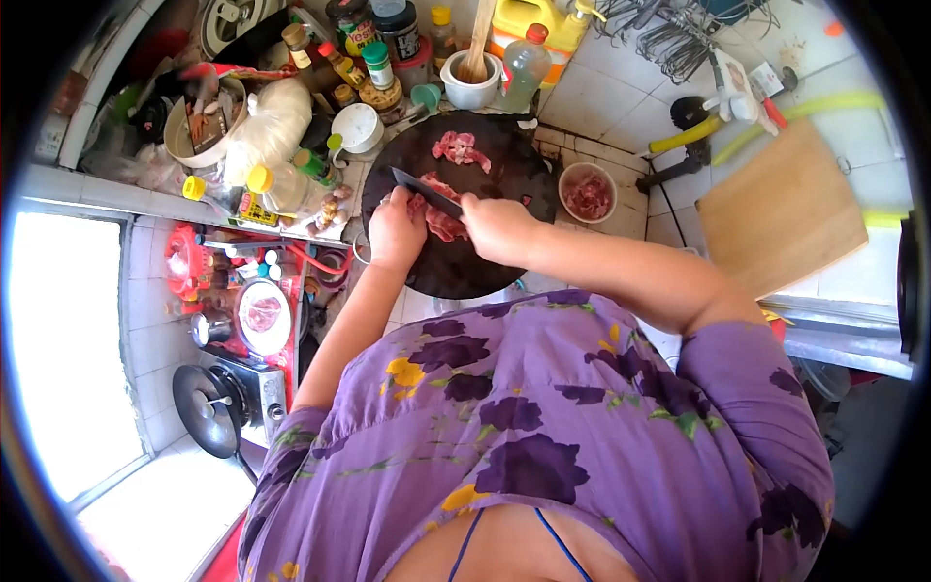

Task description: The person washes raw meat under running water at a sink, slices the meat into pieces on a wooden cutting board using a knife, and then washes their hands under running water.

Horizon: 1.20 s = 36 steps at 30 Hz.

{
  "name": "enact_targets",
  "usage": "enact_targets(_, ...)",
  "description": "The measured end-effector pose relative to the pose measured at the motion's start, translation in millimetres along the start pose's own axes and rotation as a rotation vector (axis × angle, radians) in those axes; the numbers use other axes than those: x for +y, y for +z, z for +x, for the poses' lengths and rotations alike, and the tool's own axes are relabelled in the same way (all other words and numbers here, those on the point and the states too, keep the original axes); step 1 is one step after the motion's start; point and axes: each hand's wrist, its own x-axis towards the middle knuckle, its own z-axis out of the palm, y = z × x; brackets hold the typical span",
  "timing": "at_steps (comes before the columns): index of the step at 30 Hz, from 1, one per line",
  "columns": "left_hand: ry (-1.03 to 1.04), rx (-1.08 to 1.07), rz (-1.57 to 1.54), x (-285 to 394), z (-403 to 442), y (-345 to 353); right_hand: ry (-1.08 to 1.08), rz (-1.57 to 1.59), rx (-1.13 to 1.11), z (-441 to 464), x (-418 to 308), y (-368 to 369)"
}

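My right hand [500, 231] is closed around the handle of a kitchen knife [425, 191], its dark blade pointing up and left across a piece of raw meat [446, 226]. Fingers curled, my left hand [398, 231] presses on the left side of that meat, close to the blade. Both hands are over a round, dark chopping board [456, 276]. Farther back on the board lies a second lump of raw meat [461, 149]. Just right of the board, a small bowl [609, 207] contains cut red meat.
Bottles and jars crowd the counter behind and left, including a clear bottle [525, 73] and a white pot [469, 93] with a wooden tool. A wooden board [781, 209] leans at right. A wok [207, 407] sits on the stove at left.
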Motion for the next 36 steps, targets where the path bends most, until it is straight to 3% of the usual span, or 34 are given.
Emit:
enact_targets(9,0.064,-0.031,-0.027,2.4,1.5,-0.5,0.01,-0.031,0.06,60.7,-19.0,14.4)
enact_targets(17,0.093,-0.005,-0.052,3.8,-0.4,1.5,0.028,-0.012,0.037,-10.5,7.7,11.7)
enact_targets(23,0.119,-0.037,-0.01,2.0,-3.3,-0.8,0.039,-0.012,0.029,53.9,-21.3,10.6)
enact_targets(29,0.129,0.015,-0.035,2.5,-6.2,1.1,0.083,0.022,-0.048,-24.1,6.2,0.9)
enact_targets(36,0.169,-0.001,-0.019,-5.6,-5.6,3.1,0.104,0.037,0.047,51.9,-28.7,12.5)
